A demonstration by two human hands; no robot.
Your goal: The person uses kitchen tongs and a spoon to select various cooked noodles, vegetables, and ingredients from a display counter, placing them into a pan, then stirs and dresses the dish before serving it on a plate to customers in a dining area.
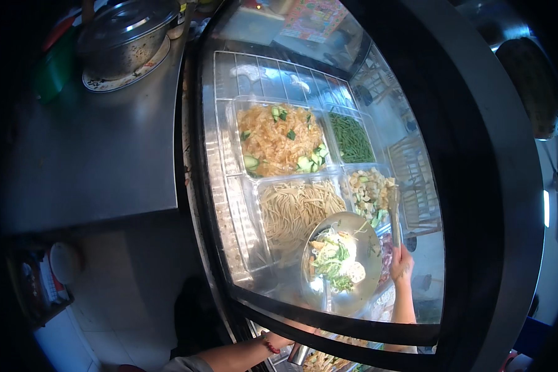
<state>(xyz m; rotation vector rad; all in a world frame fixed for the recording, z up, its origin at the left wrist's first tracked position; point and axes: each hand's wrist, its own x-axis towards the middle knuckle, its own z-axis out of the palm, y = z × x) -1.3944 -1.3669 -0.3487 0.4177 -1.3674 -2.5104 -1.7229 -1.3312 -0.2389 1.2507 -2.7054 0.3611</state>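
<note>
Inside a glass-fronted display case, my right hand (401,265) grips metal tongs (395,218). The tong tips are at the container of diced pale food (369,190), with some pieces at their ends. My left hand (286,338), below a red beaded bracelet, reaches in under the dark frame and holds a metal bowl (371,274) near its close side; the frame partly hides the fingers. White noodles, shredded greens and a lotus root slice (355,272) lie in the bowl. It overlaps a container of pale tofu-like strips (293,209).
Translucent noodles with cucumber (279,139) and green beans (351,138) fill containers farther back. Glass within a black frame (335,325) stands between my view and the food. At left, a lidded metal pot (125,51) sits on a plate on a steel counter (107,158).
</note>
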